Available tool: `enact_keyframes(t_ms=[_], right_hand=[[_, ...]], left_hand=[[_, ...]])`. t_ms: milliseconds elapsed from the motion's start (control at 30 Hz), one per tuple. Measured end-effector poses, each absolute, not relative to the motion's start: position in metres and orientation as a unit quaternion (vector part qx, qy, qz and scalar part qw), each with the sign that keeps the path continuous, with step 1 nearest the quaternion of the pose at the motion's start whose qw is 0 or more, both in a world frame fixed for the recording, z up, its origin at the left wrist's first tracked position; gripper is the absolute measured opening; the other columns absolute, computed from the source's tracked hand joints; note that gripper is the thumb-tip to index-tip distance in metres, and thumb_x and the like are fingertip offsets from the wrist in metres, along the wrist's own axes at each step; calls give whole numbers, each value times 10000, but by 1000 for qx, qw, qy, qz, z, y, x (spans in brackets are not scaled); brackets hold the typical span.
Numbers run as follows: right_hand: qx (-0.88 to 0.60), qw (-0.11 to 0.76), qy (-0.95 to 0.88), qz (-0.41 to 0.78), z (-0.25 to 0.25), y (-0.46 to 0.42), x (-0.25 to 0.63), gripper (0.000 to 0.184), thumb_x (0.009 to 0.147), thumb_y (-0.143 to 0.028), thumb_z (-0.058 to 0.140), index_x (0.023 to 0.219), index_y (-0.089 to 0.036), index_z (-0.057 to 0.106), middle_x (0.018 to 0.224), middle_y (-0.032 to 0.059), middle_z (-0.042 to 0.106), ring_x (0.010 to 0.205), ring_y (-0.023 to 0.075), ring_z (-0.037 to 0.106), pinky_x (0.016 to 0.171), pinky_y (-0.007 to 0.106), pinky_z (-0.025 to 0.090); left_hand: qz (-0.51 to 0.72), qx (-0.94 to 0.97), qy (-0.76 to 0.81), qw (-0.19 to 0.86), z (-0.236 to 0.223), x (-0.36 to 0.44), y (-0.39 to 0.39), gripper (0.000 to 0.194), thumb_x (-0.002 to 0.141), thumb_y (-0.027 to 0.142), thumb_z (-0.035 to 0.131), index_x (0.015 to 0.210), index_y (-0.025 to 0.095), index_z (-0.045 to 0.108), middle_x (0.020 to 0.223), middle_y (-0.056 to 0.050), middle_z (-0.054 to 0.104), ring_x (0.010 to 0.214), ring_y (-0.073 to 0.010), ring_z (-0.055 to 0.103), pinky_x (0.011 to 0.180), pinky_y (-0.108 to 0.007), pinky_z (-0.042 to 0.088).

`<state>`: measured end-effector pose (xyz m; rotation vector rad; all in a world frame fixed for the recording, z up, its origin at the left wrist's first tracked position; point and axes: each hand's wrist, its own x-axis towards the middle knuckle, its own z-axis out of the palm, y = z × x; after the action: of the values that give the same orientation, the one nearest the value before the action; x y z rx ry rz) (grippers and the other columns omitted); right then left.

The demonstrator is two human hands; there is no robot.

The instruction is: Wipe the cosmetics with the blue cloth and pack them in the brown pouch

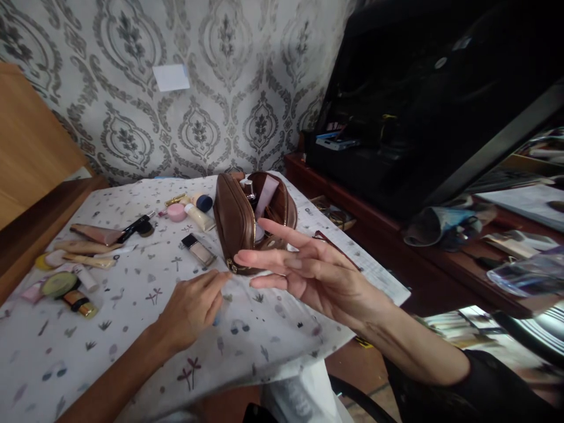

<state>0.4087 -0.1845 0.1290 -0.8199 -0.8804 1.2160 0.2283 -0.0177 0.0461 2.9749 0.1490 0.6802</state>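
A brown makeup bag (pixel 233 220) stands unzipped on the patterned tablecloth, with a lilac tube (pixel 267 196) and a silver-capped bottle (pixel 249 188) showing inside. My left hand (pixel 194 308) is closed at the bag's near lower corner, its index fingertip at the end of the zipper; the other fingertips are partly hidden. In front of the bag's opening, my right hand (pixel 308 267) is held with fingers spread and nothing in them. Left of the bag lie a black-capped foundation bottle (pixel 199 250), a cream tube (pixel 200 217) and a pink jar (pixel 177 212).
More cosmetics lie at the left, among them a green round compact (pixel 59 284), a black-and-gold tube (pixel 80 303) and a peach tube (pixel 97 233). A large black screen (pixel 414 88) and a cluttered dark red shelf (pixel 467 270) stand on the right. Patterned wallpaper (pixel 229 88) covers the back wall.
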Motion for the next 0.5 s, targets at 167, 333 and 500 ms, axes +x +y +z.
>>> enact_keyframes(t_ms=[167,333,500], right_hand=[[-407,574,-501,504,100,-182,411,494,971,-325,550,1458,-287,480,1294,87,693,1197,226,654,1022,469,507],[-537,426,-608,401,60,-166,397,402,1016,-335,470,1392,-223,561,1149,88,748,1069,204,702,935,407,561],[-597,396,-657,234,33,-123,374,434,971,-252,488,1391,-156,534,1390,162,596,1292,264,568,1090,484,472]], left_hand=[[222,967,117,51,42,227,8,314,926,144,380,1058,199,659,931,-43,731,761,-204,693,627,-301,498],[280,905,272,167,39,229,65,247,881,240,448,963,202,678,852,-33,722,773,-206,664,714,-310,486],[373,816,343,279,20,241,101,296,904,384,455,930,182,670,882,-52,711,857,-216,662,799,-331,505]])
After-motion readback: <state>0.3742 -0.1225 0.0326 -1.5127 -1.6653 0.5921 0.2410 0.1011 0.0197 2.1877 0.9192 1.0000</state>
